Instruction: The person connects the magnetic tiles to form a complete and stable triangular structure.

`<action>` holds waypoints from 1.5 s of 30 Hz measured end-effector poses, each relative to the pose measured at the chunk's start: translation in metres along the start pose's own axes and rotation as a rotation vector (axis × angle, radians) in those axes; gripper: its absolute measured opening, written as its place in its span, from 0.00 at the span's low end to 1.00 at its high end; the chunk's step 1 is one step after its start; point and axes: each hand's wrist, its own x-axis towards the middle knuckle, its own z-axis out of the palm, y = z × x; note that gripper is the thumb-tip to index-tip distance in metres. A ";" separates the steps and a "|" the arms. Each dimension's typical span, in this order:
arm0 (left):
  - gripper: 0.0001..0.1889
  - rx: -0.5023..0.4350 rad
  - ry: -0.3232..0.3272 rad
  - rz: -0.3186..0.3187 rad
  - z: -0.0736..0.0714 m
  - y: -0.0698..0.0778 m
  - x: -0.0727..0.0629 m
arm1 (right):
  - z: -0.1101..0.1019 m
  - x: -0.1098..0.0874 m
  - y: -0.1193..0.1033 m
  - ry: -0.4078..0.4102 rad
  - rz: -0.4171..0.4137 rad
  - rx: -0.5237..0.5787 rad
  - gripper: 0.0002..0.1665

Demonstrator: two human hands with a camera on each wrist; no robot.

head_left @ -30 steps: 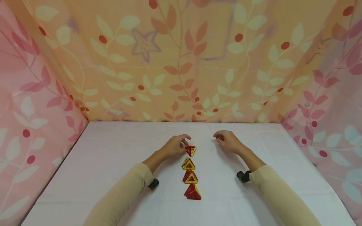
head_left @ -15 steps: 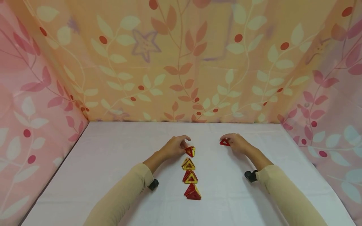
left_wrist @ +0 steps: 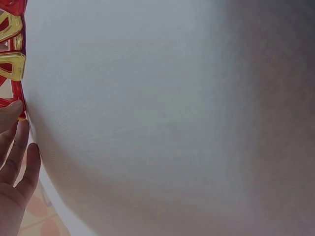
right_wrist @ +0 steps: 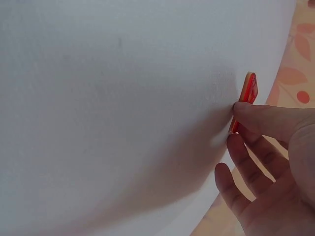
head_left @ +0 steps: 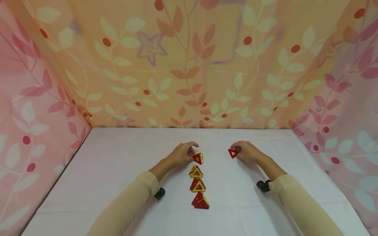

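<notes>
My left hand holds the farthest red-and-yellow triangular tile piece of a row, at its left side. In the left wrist view the thumb lies on its red edge, and yellow tile edges stand beyond. Off to the right, my right hand pinches a single red triangle tile with an open middle, one corner pointing toward me. The right wrist view shows this tile nearly edge-on between thumb and fingers, the other fingers spread below.
Toward me in the row stand a yellow pyramid, a red-and-yellow pyramid and a mostly red pyramid. A white cloth covers the table. Patterned curtains close off the back and both sides.
My right hand has moved a little right and toward me; the red triangle tile has come into view in it and turned point-down. The left hand's piece has shifted slightly.
</notes>
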 end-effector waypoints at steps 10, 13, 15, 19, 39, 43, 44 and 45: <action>0.26 0.001 -0.001 0.008 0.001 -0.002 0.001 | 0.009 0.003 -0.012 0.001 -0.064 0.027 0.18; 0.26 0.004 -0.002 0.002 0.001 -0.003 0.001 | 0.012 0.004 -0.017 -0.015 -0.069 0.041 0.18; 0.26 0.006 -0.001 0.002 0.002 -0.003 0.001 | 0.014 0.006 -0.022 -0.030 -0.061 0.052 0.18; 0.25 0.011 -0.001 0.006 0.002 -0.004 0.001 | 0.019 0.011 -0.031 -0.054 -0.045 0.072 0.17; 0.25 0.034 0.013 0.008 0.003 -0.006 0.000 | 0.032 0.025 -0.064 -0.098 -0.065 0.118 0.15; 0.25 0.034 0.011 0.001 0.003 -0.005 0.000 | 0.033 0.027 -0.067 -0.098 -0.072 0.112 0.14; 0.25 0.034 0.010 -0.001 0.003 -0.005 0.001 | 0.034 0.028 -0.067 -0.097 -0.077 0.108 0.14; 0.25 0.033 0.009 -0.002 0.003 -0.005 0.001 | 0.034 0.028 -0.068 -0.097 -0.077 0.107 0.14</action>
